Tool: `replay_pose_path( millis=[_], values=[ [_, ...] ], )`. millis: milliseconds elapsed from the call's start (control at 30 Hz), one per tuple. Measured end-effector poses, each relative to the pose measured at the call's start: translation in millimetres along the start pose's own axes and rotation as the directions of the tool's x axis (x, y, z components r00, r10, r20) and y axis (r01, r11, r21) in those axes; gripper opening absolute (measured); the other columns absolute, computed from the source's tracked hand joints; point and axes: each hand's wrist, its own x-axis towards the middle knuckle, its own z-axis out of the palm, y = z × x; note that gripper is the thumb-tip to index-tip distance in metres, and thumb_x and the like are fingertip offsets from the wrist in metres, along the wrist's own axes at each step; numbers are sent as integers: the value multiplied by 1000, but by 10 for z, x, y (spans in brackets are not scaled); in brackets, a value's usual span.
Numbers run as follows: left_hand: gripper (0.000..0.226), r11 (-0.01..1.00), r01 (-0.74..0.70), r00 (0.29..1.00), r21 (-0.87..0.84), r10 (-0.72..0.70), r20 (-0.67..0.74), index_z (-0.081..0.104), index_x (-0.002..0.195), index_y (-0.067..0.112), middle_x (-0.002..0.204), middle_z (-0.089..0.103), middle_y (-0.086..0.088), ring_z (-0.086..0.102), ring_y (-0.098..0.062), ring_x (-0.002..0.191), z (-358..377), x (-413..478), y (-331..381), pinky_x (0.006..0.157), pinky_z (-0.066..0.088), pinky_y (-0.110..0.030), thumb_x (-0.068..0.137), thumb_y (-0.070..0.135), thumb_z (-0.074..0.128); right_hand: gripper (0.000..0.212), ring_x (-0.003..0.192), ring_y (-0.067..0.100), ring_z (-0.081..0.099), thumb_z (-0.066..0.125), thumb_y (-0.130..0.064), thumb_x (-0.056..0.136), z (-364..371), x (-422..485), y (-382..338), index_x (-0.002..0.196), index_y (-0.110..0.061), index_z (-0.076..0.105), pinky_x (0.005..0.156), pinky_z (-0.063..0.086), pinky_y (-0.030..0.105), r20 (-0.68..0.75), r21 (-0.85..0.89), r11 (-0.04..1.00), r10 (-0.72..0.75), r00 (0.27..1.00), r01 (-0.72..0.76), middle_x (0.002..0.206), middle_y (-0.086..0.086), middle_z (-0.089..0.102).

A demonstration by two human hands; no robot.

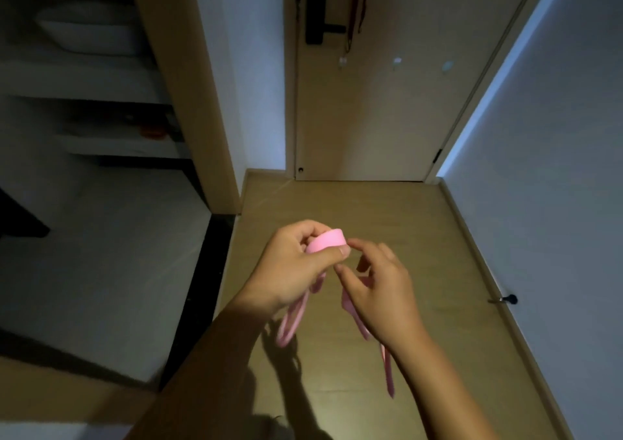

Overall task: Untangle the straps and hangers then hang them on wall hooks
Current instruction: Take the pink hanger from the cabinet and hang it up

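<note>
While the two hands meet above a wooden floor [371,210], a pink strap [325,241] is held between them.
The floor runs to a closed door [387,119] bearing pale hooks [397,60] and dark straps [350,18] hung near its top; white walls flank it, and a door stop [509,299] sits at the right skirting. The left hand [296,267] pinches the strap's upper loop between thumb and curled fingers. The right hand [381,291], just beside it, curls round a strand, its forefinger touching the loop. The strap's remaining lengths hang below both hands, clear of the floor. At left, dim shelves [101,92] carry a white basin [91,35]; its contents cannot be told.
</note>
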Motion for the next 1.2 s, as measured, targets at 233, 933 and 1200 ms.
replay_pose_path(
  millis=[233, 933, 1200],
  values=[
    [15, 997, -41, 998, 73, 37, 54, 67, 86, 19, 78, 64, 4, 60, -7, 72, -98, 667, -26, 64, 49, -15, 76, 8, 71, 17, 57, -9, 41, 60, -11, 85, 150, 553, 222, 99, -12, 70, 55, 34, 3, -133, -26, 999, 33, 991, -37, 85, 4, 67],
    [33, 769, -291, 916, 569, 396, -67, 57, 120, 22, 112, 61, 10, 51, 9, 93, 657, 3504, 19, 71, 35, 4, 88, 32, 58, 18, 52, 1, 57, 45, -34, 93, -308, 3495, 1195, 84, -24, 57, 38, 39, 9, 188, 123, 965, 205, 960, -231, 72, -8, 58],
    [23, 770, -236, 895, 592, 410, -176, 62, 111, 15, 97, 66, 2, 55, 0, 81, 733, 4620, 90, 69, 39, 3, 95, 23, 48, 19, 74, 16, 62, 54, -24, 89, -193, 4502, 1723, 96, -14, 69, 67, 53, 38, 46, 12, 1000, -17, 999, 16, 81, -4, 65]
  ],
)
